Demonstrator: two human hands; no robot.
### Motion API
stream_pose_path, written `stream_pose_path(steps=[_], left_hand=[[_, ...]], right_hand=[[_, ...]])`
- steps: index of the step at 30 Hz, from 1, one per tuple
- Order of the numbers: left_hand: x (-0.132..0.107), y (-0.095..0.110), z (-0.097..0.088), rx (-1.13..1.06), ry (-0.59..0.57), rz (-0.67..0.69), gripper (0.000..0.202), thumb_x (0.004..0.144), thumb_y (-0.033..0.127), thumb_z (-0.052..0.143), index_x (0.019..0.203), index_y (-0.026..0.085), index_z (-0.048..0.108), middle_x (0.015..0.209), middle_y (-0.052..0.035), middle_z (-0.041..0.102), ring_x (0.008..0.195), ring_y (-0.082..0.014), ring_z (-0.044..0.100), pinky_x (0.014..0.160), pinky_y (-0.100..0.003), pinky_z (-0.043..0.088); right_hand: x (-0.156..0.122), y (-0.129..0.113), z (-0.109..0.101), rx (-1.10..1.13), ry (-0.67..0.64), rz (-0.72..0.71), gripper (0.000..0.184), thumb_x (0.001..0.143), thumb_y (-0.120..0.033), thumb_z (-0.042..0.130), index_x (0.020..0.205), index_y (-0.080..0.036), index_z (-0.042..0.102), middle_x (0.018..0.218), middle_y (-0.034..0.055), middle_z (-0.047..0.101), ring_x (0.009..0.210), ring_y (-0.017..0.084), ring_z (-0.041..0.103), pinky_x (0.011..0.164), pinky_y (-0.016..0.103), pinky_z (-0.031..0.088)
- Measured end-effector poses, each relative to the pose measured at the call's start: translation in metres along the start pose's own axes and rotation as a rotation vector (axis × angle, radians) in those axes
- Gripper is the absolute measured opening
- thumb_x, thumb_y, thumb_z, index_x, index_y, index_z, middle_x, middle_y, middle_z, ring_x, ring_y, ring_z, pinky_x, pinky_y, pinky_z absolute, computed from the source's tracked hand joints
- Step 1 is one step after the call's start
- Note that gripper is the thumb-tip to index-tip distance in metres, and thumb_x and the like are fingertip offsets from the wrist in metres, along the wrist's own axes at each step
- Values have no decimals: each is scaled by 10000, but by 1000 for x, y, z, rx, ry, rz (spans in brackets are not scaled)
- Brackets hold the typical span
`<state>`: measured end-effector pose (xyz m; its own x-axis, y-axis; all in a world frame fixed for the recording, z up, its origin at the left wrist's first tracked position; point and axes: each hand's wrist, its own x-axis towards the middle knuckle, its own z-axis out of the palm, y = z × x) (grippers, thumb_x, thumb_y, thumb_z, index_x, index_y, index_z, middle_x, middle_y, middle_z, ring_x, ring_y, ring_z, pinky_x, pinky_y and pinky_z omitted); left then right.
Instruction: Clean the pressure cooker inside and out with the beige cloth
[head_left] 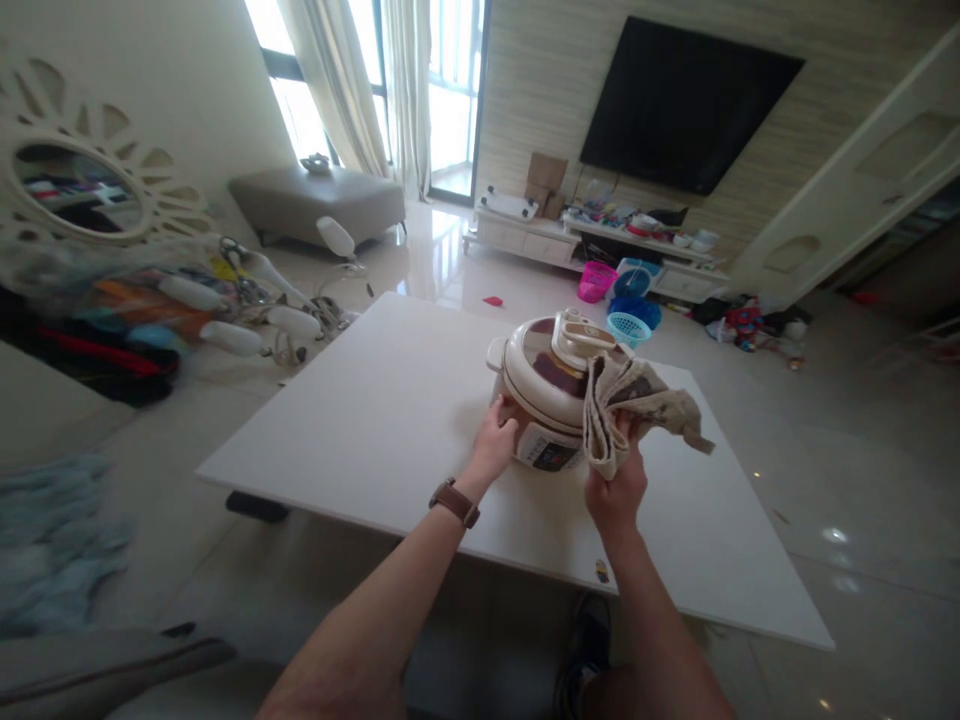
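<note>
A cream and brown electric pressure cooker (pixel 540 390) stands on the white table, its rounded lid on and a control label on its front. At its left front side is my left hand (pixel 496 440), thumb up and fingers curved against the body, steadying it. My right hand (pixel 619 485) is closed around a bunched beige cloth (pixel 606 430) with dark patches. This cloth lies against the right front of the cooker and hides part of the lid and side. The right fingertips are mostly behind the cloth.
The white table (pixel 337 410) has a small sticker (pixel 601 571) near its front edge. Beyond are a pink basket (pixel 596 282), a light blue basket (pixel 628 328) and a TV cabinet (pixel 525 240) with clutter. A lamp with several white shades (pixel 292 322) lies at the left.
</note>
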<state>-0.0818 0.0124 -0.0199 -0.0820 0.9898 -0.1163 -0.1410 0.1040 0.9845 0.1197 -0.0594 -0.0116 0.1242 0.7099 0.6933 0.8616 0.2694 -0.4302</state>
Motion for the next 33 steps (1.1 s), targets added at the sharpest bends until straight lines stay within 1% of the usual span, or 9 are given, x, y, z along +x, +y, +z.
stream_pose_path(steps=[3, 6, 8, 10, 14, 19, 27, 30, 33], left_hand=[[0, 4, -11, 19, -76, -12, 573, 769, 195, 668, 1335, 132, 727, 1531, -196, 646, 1485, -366, 537, 1264, -488, 380], [2, 10, -23, -37, -154, -11, 352, 784, 225, 630, 1089, 163, 796, 1250, -176, 789, 1232, -344, 697, 1066, -482, 546], [4, 16, -33, -61, -127, -34, 217, 798, 243, 614, 912, 174, 785, 1058, -160, 807, 1056, -320, 738, 929, -455, 591], [6, 24, -42, -90, -71, -51, 165, 799, 241, 616, 837, 181, 765, 976, -143, 794, 947, -285, 743, 853, -415, 592], [6, 37, -52, -152, -7, -85, 164, 810, 236, 589, 826, 180, 742, 909, -115, 774, 825, -224, 731, 786, -347, 571], [6, 45, -52, -205, 57, -89, 161, 789, 238, 556, 762, 170, 699, 823, -91, 749, 710, -190, 693, 707, -308, 546], [6, 47, -53, -266, 89, -90, 152, 759, 249, 562, 760, 171, 692, 806, -89, 747, 670, -187, 687, 639, -289, 524], [7, 47, -51, -275, 103, -92, 151, 762, 248, 561, 768, 167, 688, 812, -93, 746, 663, -186, 686, 644, -295, 528], [8, 46, -50, -276, 133, -94, 141, 767, 240, 551, 768, 167, 672, 795, -90, 734, 661, -185, 680, 647, -298, 529]], right_hand=[[3, -15, -4, -137, -121, -67, 628, 985, -341, 440, 1589, -207, 550, 1699, 146, 475, 1672, 384, 238, 1223, 599, 409], [17, -33, -5, -218, -193, -83, 648, 954, -310, 496, 1595, -233, 550, 1702, 130, 476, 1653, 430, 252, 1224, 656, 376], [33, -46, -4, -222, -234, -104, 664, 919, -282, 538, 1581, -249, 569, 1690, 116, 497, 1620, 447, 307, 1242, 689, 334], [50, -58, 0, -221, -276, -136, 667, 893, -259, 561, 1559, -253, 595, 1677, 106, 516, 1585, 446, 356, 1259, 702, 302], [73, -80, 10, -385, -358, -157, 646, 908, -275, 593, 1552, -234, 604, 1679, 123, 509, 1539, 457, 408, 1260, 691, 311], [73, -92, 10, -657, -446, -209, 667, 974, -286, 562, 1637, -242, 503, 1724, 101, 449, 1525, 438, 446, 1274, 600, 336], [59, -93, 3, -664, -528, -318, 743, 937, -232, 605, 1664, -289, 461, 1775, 46, 363, 1606, 423, 332, 1306, 577, 289], [73, -107, 7, -669, -558, -305, 688, 981, -285, 585, 1659, -293, 467, 1751, 63, 410, 1563, 425, 399, 1288, 581, 314], [94, -128, 15, -687, -616, -294, 626, 1008, -321, 564, 1629, -274, 508, 1715, 101, 463, 1478, 424, 498, 1228, 559, 402]])
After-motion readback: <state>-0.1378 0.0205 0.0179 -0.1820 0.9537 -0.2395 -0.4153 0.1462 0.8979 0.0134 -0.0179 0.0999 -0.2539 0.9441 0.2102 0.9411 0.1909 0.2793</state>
